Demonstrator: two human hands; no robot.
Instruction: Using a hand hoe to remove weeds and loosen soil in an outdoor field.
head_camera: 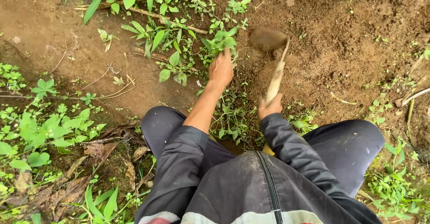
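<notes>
person crouched over soil (pixel 340 49). left hand (pixel 221 69) clenched on a weed clump (pixel 222 40), drawing the stems upright so the roots stand exposed. right hand (pixel 269 106) clenched on the pale handle of a hoe (pixel 273 54), blade sunk in the earth just beside the clump, angled toward its base.

The left hand (pixel 221 69) grips a leafy weed (pixel 222 40); the right hand (pixel 269 107) holds a wooden-handled hoe (pixel 270 49) over bare soil (pixel 340 49).
</notes>
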